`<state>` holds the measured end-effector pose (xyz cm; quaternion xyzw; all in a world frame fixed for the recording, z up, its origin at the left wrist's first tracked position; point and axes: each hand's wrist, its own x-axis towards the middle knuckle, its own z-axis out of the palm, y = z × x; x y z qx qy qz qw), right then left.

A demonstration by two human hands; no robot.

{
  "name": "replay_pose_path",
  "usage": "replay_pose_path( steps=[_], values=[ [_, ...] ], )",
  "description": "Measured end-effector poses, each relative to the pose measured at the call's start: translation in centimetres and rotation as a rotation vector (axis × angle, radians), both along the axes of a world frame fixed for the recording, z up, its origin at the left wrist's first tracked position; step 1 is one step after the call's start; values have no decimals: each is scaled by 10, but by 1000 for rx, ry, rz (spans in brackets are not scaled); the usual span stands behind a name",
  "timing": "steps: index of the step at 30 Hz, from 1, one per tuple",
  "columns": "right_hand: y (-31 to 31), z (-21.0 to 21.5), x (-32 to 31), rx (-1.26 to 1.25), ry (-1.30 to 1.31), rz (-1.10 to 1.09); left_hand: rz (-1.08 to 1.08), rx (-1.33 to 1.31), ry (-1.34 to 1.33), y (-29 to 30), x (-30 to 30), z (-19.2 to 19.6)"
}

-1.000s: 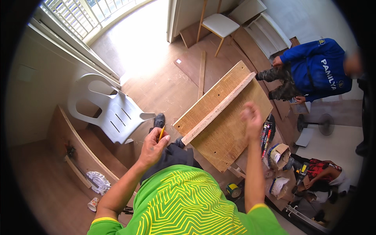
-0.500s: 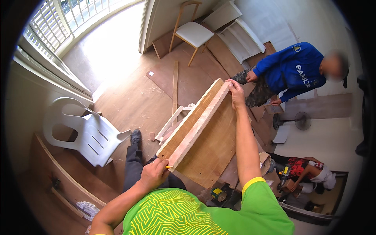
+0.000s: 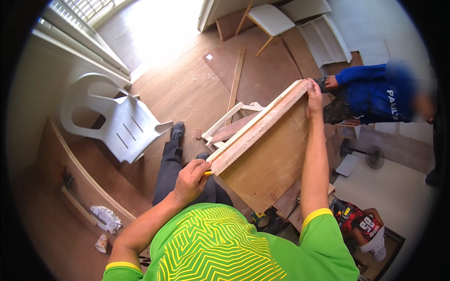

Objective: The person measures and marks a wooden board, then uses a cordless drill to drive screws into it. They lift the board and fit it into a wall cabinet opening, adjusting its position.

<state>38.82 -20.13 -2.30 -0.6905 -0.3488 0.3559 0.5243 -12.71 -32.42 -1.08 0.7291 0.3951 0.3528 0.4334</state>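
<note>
A long pale wooden strip [image 3: 262,129] lies along the far edge of a brown plywood panel [image 3: 262,180]. My left hand [image 3: 191,180] is closed at the strip's near-left end, with a yellow pencil [image 3: 208,173] sticking out of its fingers. At the far-right end my right hand [image 3: 315,99] grips the strip, thumb on top and fingers down over the panel's side. Whatever bears the panel from below is mostly hidden. Just past it, a small frame of wooden slats [image 3: 229,124] stands on the floor.
A white plastic chair [image 3: 124,122] stands at left, beside a curved-edged wooden board [image 3: 82,161]. A person in blue [image 3: 370,91] is close beyond my right hand; another person [image 3: 363,225] crouches at lower right. A loose batten [image 3: 236,77] and wood shavings lie on the floor.
The strip now sits closer to the panel's far edge, with less panel showing beyond it. Both hands moved with it. The view has shifted, and the person in blue appears farther right.
</note>
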Motion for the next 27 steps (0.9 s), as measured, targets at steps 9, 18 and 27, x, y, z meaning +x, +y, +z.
replay_pose_path(
  steps=[9,18,27],
  values=[
    [0,-2,-9,69,34,-9,46,-14,-26,-6,2,-3],
    [3,-10,-5,71,13,1,47,-63,-26,-6,3,0],
    [7,-14,-6,9,-192,-7,-8,-128,-12,0,0,1]
  ],
)
